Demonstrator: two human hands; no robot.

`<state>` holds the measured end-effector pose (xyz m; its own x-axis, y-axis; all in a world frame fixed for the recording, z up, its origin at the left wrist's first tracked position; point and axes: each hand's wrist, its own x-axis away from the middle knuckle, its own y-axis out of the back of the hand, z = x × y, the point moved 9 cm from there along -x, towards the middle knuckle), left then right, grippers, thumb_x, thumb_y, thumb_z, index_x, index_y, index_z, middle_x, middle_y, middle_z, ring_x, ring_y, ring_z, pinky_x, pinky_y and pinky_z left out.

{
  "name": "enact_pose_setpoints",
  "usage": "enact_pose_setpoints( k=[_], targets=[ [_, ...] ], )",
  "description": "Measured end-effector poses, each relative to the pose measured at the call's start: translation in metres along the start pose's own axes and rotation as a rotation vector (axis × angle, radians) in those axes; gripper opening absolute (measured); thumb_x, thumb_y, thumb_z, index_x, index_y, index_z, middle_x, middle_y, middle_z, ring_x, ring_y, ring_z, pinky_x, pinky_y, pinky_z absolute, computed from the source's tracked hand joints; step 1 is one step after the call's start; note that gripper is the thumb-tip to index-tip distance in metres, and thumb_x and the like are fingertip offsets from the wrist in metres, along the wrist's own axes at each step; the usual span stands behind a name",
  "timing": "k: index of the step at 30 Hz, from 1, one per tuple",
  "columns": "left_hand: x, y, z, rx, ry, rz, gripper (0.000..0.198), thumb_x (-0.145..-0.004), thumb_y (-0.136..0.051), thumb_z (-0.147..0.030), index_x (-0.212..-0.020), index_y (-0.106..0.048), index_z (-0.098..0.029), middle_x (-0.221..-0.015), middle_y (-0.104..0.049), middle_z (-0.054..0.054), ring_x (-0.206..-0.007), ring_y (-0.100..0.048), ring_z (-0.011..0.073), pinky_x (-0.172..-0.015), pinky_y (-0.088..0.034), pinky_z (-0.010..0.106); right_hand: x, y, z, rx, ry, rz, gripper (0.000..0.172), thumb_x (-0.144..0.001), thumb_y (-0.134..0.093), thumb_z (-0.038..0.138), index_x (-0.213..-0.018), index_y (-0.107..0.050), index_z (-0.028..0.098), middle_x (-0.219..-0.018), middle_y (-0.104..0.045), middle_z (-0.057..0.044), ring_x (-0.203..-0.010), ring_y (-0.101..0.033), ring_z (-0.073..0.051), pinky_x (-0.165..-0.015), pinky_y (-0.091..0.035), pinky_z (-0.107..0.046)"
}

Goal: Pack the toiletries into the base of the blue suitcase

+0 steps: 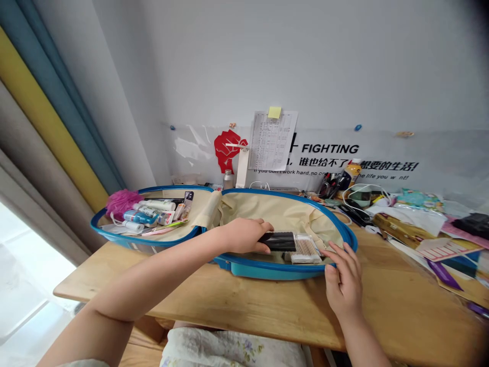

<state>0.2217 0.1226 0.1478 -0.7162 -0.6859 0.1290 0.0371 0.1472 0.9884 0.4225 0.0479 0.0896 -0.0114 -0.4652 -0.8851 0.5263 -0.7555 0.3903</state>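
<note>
Nearest the camera, floral-print fabric (229, 349) lies just behind the front edge of a wooden desk (401, 306). An open blue hard-shell suitcase (267, 270) with cream lining occupies the desk's centre, toward the rear edge.

Left half of suitcase: a pink bath puff (121, 202) sits at the far-left rim, beside assorted toiletry tubes (153, 206) packed in the compartment.

Right half of suitcase: the left hand (244, 235) reaches across from the desk's left side, fingers curled over the end of a flat black packet (277, 241), which lies on the lining. A pack of cotton swabs (305, 250) lies directly beside that packet, toward the front rim. The right hand (344, 275) stands open at the front rim, its fingertips (329, 253) just beside the swab pack. The hands are apart, with the packet and swabs between them.

Rear of desk, right of centre: an orange-capped drink bottle (350, 174) and a white cable (362, 192) stand among mixed items. Papers and packaging (420, 229) are piled toward the right edge.
</note>
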Motion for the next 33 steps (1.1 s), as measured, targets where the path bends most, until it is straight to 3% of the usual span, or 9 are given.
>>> enact_pose_setpoints(
  k=[6,18,26,33],
  targets=[
    [-0.011,-0.029,0.007,0.020,0.017,0.104,0.055,-0.086,-0.058,-0.049,-0.132,-0.046,-0.021,-0.129,-0.058,0.011,-0.111,-0.060,0.0284,-0.084,-0.049,0.034,-0.001,0.001,0.000,-0.007,-0.006,-0.002,0.029,-0.092,-0.040,0.032,-0.105,-0.063,0.021,-0.119,-0.063,-0.012,-0.131,-0.044,-0.032,-0.104,-0.038,-0.056],
    [-0.025,-0.053,0.004,-0.042,0.010,0.187,0.047,-0.084,-0.060,-0.046,-0.122,-0.055,-0.020,-0.125,-0.056,0.014,-0.114,-0.056,0.0312,-0.082,-0.051,0.037,-0.001,0.000,-0.001,-0.018,-0.033,0.012,0.031,-0.093,-0.040,0.037,-0.105,-0.064,0.021,-0.118,-0.063,-0.012,-0.130,-0.044,-0.032,-0.102,-0.039,-0.056],
    [-0.028,-0.056,0.008,-0.025,0.019,0.135,0.054,-0.080,-0.066,-0.045,-0.126,-0.050,-0.022,-0.126,-0.057,0.012,-0.114,-0.057,0.0298,-0.085,-0.050,0.037,-0.001,0.000,0.001,-0.020,0.000,-0.002,0.029,-0.093,-0.041,0.033,-0.105,-0.063,0.020,-0.119,-0.062,-0.013,-0.131,-0.043,-0.032,-0.104,-0.037,-0.056],
    [-0.010,-0.050,0.030,-0.016,0.083,0.206,0.047,-0.079,-0.069,-0.036,-0.122,-0.056,-0.023,-0.122,-0.062,0.008,-0.107,-0.061,0.0276,-0.080,-0.049,0.034,0.001,-0.001,-0.002,-0.001,0.014,0.009,0.030,-0.093,-0.039,0.034,-0.106,-0.063,0.019,-0.120,-0.062,-0.013,-0.131,-0.043,-0.033,-0.104,-0.038,-0.056]
  ],
)
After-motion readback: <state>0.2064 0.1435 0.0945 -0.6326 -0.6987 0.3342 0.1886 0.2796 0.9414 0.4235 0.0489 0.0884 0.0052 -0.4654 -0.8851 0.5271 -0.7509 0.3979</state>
